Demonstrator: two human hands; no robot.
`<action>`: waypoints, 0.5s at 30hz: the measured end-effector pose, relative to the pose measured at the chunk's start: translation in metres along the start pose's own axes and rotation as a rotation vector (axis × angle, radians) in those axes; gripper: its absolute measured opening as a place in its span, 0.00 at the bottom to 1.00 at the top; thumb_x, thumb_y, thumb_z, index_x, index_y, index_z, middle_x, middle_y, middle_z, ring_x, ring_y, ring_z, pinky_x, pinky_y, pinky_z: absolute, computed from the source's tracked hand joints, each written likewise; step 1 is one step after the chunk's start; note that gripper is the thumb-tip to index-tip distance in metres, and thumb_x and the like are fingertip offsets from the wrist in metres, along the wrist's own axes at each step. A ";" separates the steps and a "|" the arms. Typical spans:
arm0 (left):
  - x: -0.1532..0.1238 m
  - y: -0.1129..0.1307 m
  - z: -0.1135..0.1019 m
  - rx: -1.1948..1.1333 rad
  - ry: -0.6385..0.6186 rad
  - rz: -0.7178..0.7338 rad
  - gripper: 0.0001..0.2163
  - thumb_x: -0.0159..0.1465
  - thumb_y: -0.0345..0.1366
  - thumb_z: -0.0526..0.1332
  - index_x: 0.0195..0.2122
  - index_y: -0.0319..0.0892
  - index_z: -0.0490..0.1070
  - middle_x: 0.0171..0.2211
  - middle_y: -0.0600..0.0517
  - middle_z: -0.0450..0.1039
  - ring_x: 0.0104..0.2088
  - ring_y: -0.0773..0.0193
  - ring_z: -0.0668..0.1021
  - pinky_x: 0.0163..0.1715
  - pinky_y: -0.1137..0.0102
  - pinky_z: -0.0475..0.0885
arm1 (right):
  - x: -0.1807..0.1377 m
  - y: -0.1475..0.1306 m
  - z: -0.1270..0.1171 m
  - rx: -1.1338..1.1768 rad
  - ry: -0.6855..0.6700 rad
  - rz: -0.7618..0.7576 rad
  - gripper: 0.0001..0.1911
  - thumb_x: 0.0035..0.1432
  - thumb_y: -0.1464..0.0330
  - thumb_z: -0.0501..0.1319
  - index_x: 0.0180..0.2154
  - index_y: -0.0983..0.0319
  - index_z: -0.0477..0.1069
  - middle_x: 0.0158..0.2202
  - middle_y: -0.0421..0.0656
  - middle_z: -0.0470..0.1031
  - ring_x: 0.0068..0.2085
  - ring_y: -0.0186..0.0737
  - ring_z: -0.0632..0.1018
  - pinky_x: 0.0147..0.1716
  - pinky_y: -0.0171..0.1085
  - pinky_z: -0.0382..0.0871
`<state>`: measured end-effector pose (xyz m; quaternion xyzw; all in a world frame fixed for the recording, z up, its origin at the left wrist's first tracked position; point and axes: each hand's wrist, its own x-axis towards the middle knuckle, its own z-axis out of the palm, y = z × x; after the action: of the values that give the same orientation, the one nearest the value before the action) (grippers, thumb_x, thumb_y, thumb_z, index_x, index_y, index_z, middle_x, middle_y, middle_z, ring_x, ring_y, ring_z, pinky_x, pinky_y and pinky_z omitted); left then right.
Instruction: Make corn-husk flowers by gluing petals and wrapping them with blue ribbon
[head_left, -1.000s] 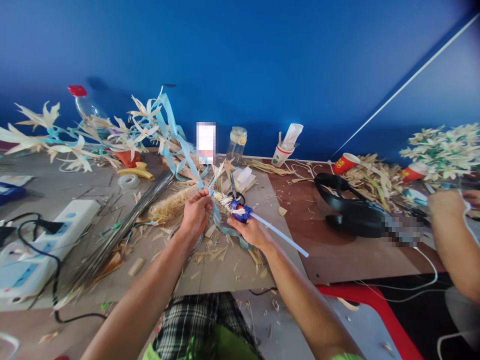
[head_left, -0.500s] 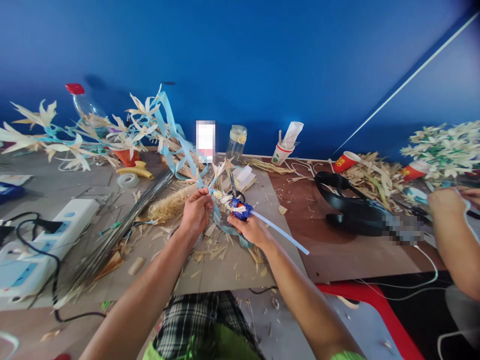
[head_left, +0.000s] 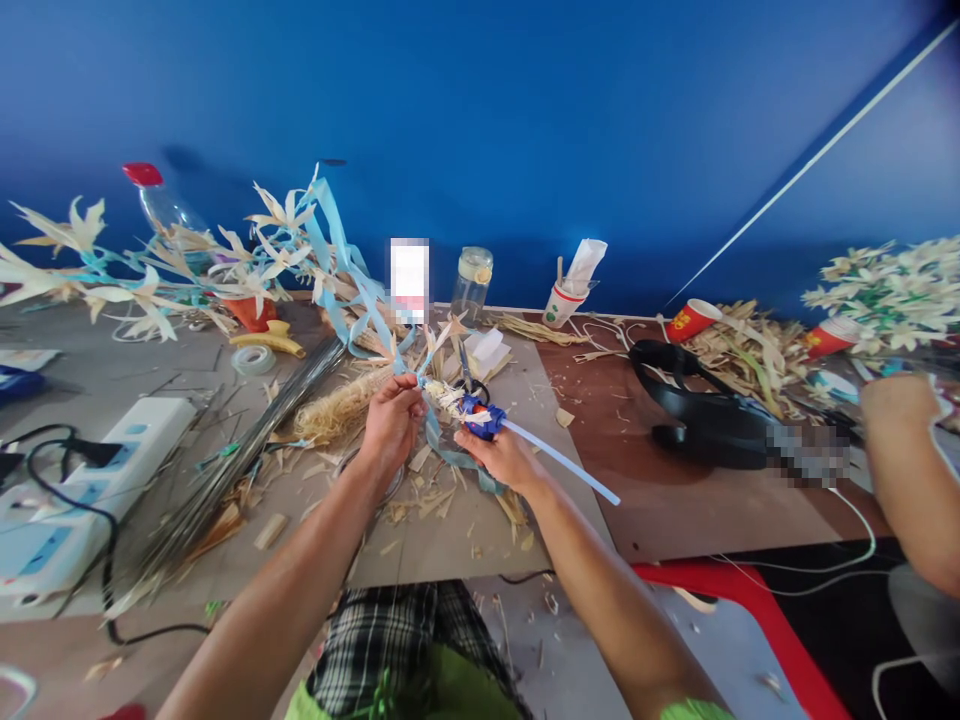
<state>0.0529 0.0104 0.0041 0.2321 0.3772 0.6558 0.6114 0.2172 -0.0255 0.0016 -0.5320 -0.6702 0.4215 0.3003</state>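
My left hand is closed, fingertips pinching a stem of pale husk flowers with light-blue ribbon around it. The ribbon loops up to the left and also hangs below the fingers. Closed around a blue glue gun is my right hand, at the right of the stem. A long whitish glue stick sticks out of its back end, pointing down to the right. The gun's nozzle is hidden among pale husk scraps near the stem. Black-handled scissors lie just behind.
A bundle of thin wires, a power strip and a tape roll lie left. Behind stand a glass jar and a paper cup. Right are a black headset-like object and another person's arm.
Both hands keep nearly the same place and grip. The other person's arm at the right has shifted slightly, and the view has moved a little.
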 end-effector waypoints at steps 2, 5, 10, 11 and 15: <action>0.000 0.000 0.000 -0.002 0.008 0.004 0.09 0.44 0.24 0.63 0.26 0.39 0.66 0.16 0.60 0.59 0.16 0.76 0.61 0.19 0.77 0.57 | 0.000 0.001 0.000 0.037 -0.007 0.004 0.19 0.53 0.53 0.57 0.22 0.60 0.61 0.16 0.35 0.59 0.20 0.31 0.62 0.23 0.33 0.58; 0.000 0.001 0.000 -0.015 0.008 0.006 0.09 0.44 0.24 0.63 0.26 0.40 0.65 0.16 0.60 0.58 0.16 0.76 0.62 0.19 0.77 0.57 | 0.000 0.002 0.001 0.173 -0.017 0.024 0.18 0.53 0.52 0.57 0.25 0.61 0.63 0.17 0.34 0.59 0.20 0.31 0.62 0.23 0.33 0.58; 0.001 -0.001 0.000 -0.014 -0.008 0.009 0.09 0.44 0.24 0.63 0.26 0.39 0.66 0.16 0.60 0.59 0.16 0.76 0.62 0.19 0.77 0.56 | 0.001 0.003 0.002 0.194 -0.029 0.017 0.16 0.53 0.54 0.58 0.28 0.61 0.66 0.17 0.34 0.60 0.20 0.31 0.62 0.23 0.32 0.58; 0.001 -0.002 0.000 -0.012 -0.011 0.010 0.09 0.44 0.24 0.63 0.26 0.39 0.66 0.16 0.60 0.59 0.16 0.76 0.62 0.19 0.77 0.56 | 0.001 0.003 0.003 0.164 -0.023 0.009 0.16 0.53 0.54 0.58 0.28 0.61 0.66 0.17 0.34 0.60 0.20 0.31 0.63 0.23 0.32 0.59; 0.002 -0.002 -0.001 -0.011 -0.003 0.011 0.09 0.44 0.25 0.63 0.26 0.39 0.66 0.16 0.59 0.60 0.16 0.76 0.62 0.18 0.77 0.55 | 0.001 0.001 0.002 0.022 0.028 0.007 0.18 0.53 0.54 0.58 0.23 0.61 0.64 0.15 0.35 0.60 0.20 0.31 0.63 0.23 0.33 0.59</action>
<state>0.0530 0.0122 0.0015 0.2318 0.3711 0.6610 0.6096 0.2159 -0.0248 -0.0006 -0.5370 -0.6592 0.4225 0.3139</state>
